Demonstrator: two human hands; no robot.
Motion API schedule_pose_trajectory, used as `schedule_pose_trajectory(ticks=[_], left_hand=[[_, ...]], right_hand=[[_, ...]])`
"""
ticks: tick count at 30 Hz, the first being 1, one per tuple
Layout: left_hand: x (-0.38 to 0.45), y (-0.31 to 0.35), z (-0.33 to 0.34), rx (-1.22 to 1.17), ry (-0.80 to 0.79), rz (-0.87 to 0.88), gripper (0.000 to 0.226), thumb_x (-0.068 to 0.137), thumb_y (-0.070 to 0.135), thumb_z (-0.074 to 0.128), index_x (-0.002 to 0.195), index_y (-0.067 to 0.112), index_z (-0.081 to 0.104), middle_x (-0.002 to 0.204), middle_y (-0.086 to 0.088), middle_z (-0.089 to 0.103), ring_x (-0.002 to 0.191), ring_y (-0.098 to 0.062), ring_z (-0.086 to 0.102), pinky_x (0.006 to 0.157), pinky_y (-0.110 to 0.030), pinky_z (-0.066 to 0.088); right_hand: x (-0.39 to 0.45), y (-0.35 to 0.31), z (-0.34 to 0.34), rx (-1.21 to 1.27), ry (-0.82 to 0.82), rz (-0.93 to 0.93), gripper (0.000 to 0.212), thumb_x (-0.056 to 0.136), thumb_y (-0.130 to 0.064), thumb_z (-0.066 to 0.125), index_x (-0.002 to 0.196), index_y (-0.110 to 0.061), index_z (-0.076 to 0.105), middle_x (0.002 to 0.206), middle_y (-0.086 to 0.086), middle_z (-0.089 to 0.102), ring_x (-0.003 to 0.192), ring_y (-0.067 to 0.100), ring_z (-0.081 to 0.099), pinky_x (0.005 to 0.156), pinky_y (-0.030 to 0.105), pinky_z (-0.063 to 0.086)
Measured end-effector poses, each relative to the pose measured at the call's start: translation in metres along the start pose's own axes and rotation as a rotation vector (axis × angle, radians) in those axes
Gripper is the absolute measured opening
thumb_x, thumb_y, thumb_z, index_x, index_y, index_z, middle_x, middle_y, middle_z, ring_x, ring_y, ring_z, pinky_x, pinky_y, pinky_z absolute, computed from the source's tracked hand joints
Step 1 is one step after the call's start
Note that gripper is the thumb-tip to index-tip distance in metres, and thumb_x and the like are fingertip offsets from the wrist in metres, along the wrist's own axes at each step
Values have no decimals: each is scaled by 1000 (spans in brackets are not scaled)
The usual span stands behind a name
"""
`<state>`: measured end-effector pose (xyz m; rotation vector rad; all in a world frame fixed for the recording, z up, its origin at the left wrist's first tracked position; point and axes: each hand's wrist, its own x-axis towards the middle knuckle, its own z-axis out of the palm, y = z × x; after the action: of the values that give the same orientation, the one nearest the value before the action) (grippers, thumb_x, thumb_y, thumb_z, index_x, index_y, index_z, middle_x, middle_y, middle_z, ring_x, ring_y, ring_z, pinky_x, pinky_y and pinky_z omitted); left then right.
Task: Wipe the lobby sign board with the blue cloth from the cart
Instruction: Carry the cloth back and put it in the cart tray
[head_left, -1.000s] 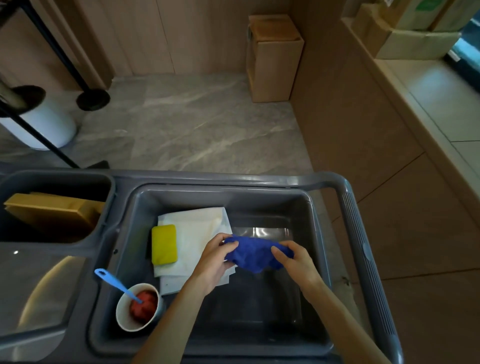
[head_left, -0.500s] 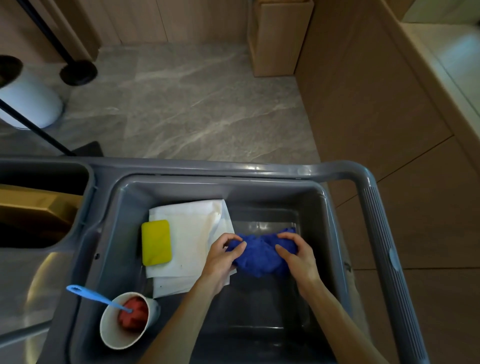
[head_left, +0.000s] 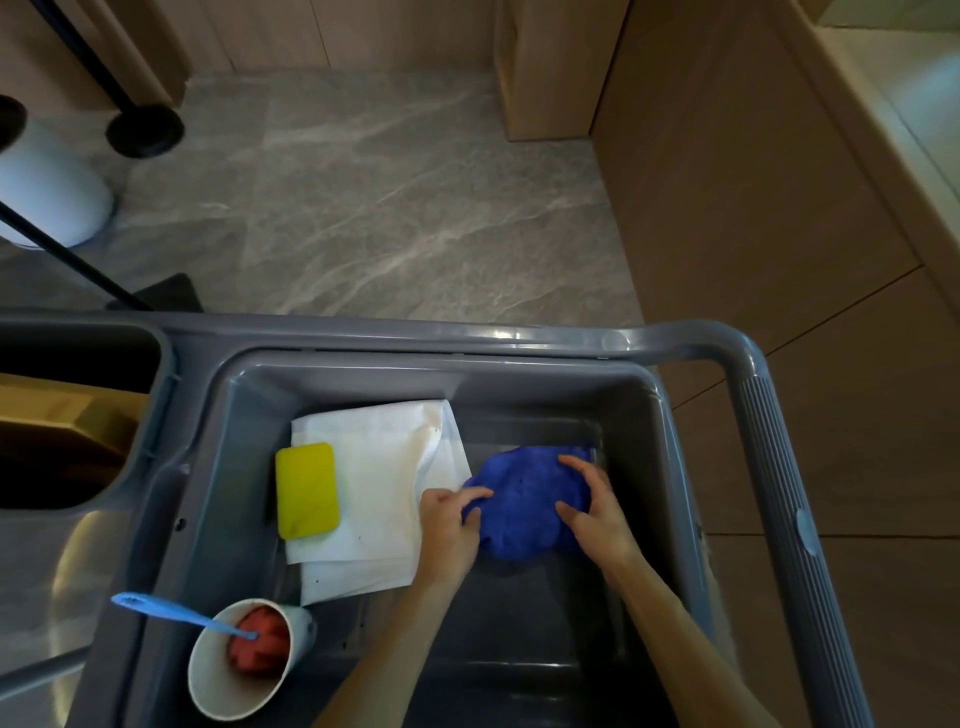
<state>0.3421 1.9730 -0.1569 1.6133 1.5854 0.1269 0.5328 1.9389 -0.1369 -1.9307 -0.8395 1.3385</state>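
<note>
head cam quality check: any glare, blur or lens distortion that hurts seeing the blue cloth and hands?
Head view: wide-angle bending curves the cart handle and floor edges; small glare spots on the bin rim and steel at lower left; bin interior dim. The blue cloth is sharp enough but its folds read flat; left hand and right hand show slight softness at the fingers.

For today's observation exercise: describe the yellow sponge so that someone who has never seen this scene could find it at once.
Start at the grey cart tub that fills the lower part of the view. On its left side lies a folded white cloth, and the yellow sponge rests on that cloth's left edge. It is the only yellow thing in the tub, a flat rounded rectangle, unlike the crumpled blue cloth to its right.
</note>
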Motion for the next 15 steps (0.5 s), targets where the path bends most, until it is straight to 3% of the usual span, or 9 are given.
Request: schedule_pose_trajectory(ticks=[1, 3, 6, 10, 13, 15], left_hand=[[-3, 0, 4, 141, -17, -18, 40, 103, 31, 51, 142, 28, 48, 135, -4, 48, 124, -21, 53, 113, -38, 42], [-9, 2, 9, 154, -19, -63, 48, 103, 35, 49, 149, 28, 36, 135, -2, 37, 124, -17, 49, 111, -30, 42], [-15, 5, 8, 332, -15, 4, 56, 101, 39, 52, 150, 31, 26, 140, -4, 31, 127, -21, 46, 105, -34, 50], [-13, 6, 6, 369, 95, 94, 54, 96, 39, 60, 144, 28, 40, 140, -3, 38, 127, -20, 46, 103, -32, 50], [-10, 7, 14, 329, 227, 310, 48, 91, 31, 69, 136, 20, 55, 137, -7, 53, 123, -24, 56, 97, -39, 54], [-7, 7, 23, 455, 217, 470, 47, 93, 30, 66, 137, 18, 57, 142, -6, 56, 130, -26, 54, 104, -42, 48]], right_hand=[[1, 2, 0, -77, 11, 4, 56, 93, 4, 60, 139, -26, 50, 152, -1, 26, 139, 22, 34, 109, 39, 43], [1, 7, -1, -221, 13, 15, 60, 93, 3, 61, 144, -23, 45, 152, 1, 18, 139, 22, 33, 110, 35, 40], [-4, 16, 0, -413, -7, -8, 67, 92, -3, 63, 150, -22, 35, 149, 4, 16, 135, 23, 38, 110, 28, 37], [-9, 24, 6, -592, 173, -167, 49, 92, -15, 63, 139, -18, 50, 141, 13, 36, 126, 33, 41, 105, 42, 42], [-11, 21, 13, -626, 267, -332, 36, 95, -13, 56, 131, -16, 57, 131, -1, 50, 120, 22, 52, 103, 22, 42], [-9, 21, 23, -717, 198, -430, 46, 95, -4, 57, 140, -10, 53, 141, 5, 53, 128, 19, 53, 111, 30, 43]])
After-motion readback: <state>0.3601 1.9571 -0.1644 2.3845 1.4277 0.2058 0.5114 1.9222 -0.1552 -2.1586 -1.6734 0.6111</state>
